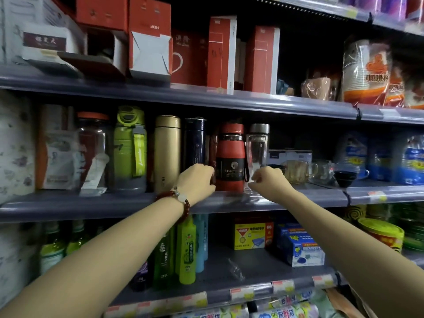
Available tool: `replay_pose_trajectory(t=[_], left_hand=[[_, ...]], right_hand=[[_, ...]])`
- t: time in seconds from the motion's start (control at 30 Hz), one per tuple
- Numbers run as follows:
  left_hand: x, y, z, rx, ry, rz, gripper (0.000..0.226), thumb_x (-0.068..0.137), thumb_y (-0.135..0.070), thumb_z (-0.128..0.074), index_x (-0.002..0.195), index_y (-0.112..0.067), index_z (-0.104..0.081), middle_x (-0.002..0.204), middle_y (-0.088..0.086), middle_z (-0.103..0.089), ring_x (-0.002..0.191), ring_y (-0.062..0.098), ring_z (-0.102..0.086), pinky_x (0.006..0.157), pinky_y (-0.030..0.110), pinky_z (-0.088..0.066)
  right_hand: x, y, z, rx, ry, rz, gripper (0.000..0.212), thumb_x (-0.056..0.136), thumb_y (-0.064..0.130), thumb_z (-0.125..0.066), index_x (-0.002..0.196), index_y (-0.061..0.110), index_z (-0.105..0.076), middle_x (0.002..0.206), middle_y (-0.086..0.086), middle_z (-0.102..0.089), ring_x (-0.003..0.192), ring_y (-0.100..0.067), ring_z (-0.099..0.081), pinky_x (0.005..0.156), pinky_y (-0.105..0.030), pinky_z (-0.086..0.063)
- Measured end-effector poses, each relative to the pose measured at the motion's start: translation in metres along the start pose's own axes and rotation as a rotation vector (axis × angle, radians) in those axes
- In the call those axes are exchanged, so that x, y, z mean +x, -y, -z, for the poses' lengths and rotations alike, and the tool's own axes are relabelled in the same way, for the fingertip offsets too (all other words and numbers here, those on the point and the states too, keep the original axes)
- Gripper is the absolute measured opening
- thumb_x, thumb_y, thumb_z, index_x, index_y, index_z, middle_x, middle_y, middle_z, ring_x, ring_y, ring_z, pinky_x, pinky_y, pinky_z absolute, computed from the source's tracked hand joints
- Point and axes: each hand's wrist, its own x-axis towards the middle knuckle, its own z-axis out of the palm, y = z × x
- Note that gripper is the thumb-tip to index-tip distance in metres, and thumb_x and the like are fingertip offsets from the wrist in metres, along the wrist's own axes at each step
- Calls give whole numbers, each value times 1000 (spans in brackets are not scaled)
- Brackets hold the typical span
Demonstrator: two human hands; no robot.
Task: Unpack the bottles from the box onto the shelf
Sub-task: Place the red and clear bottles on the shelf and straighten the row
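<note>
A red bottle point(229, 157) with a black "FASHION" band stands upright at the front of the middle shelf point(91, 206). Touching its right side is a clear glass bottle point(257, 148) with a grey cap. My left hand point(197, 181), with a bead bracelet on the wrist, is curled against the red bottle's lower left side. My right hand point(269, 181) has its fingers pinched at the clear bottle's lower right. A navy flask point(195, 141) and a gold flask point(167, 148) stand left of the red bottle. No unpacking box shows clearly.
A green bottle point(130, 148) and a jar with an orange lid point(91, 148) fill the shelf's left. Glass mugs point(300, 171) and a dark bowl point(344, 177) sit to the right. Red cartons point(220, 53) line the upper shelf. Green bottles point(187, 249) and boxes point(252, 235) stand on the lower shelf.
</note>
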Motion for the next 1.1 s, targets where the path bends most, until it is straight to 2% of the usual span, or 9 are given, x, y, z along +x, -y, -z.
replay_pose_trajectory(t=[0.17,0.33,0.43,0.53,0.57,0.7,0.77,0.9,1.1], left_hand=[[-16,37,27,53,-45,91,24,87,-25,-59,107,-11,-63,103,8,-65,90,25,-63,71,36,-54],[-36,77,43,105,-64,235,19,85,-22,-59,98,-9,-64,99,10,-66,89,29,-63,71,37,-54],[-44,92,46,124,-21,295,22,86,-27,-62,98,-9,-65,97,11,-67,87,28,-64,70,35,-54],[-43,94,46,73,5,356,30,86,-29,-63,107,-7,-63,104,14,-66,93,30,-64,75,36,-55],[-41,94,43,35,17,386,34,86,-29,-64,111,-5,-61,107,14,-64,95,30,-63,77,37,-55],[-32,94,29,-194,79,501,61,79,-34,-72,125,-1,-50,118,14,-60,106,31,-60,91,39,-51],[-26,92,23,-302,114,522,78,74,-38,-76,134,-2,-41,130,12,-55,116,30,-55,96,35,-47],[-14,95,8,-543,62,587,115,71,-36,-80,151,-7,-4,153,10,-32,139,26,-35,110,33,-34],[-3,96,-9,-606,-63,645,111,64,-27,-85,149,-12,-15,145,10,-43,131,28,-44,106,35,-40]], right_hand=[[2,45,-5,52,-16,153,13,85,20,-64,85,8,-70,85,-10,-71,80,-24,-65,78,-41,-56],[6,85,-24,90,53,240,23,86,21,-65,98,2,-69,93,-14,-72,88,-28,-66,78,-37,-56],[11,100,-38,127,103,177,35,86,24,-68,106,-4,-62,94,-18,-69,90,-32,-65,77,-39,-55],[19,106,-51,172,138,92,31,84,29,-70,97,4,-58,78,-6,-58,81,-26,-56,56,-28,-44],[22,106,-55,188,137,61,33,84,30,-71,97,4,-56,80,-5,-57,82,-25,-54,56,-27,-41],[31,102,-68,355,132,-34,60,80,35,-75,120,1,-47,117,-14,-58,103,-28,-56,76,-27,-41],[35,101,-72,440,122,-44,67,78,35,-78,125,2,-44,125,-14,-57,113,-30,-56,81,-26,-41],[44,99,-81,602,85,-32,82,71,29,-84,135,9,-39,130,-9,-58,117,-25,-57,93,-26,-46],[48,96,-92,626,34,-19,77,68,20,-86,130,11,-42,125,-9,-61,111,-23,-59,88,-20,-43]])
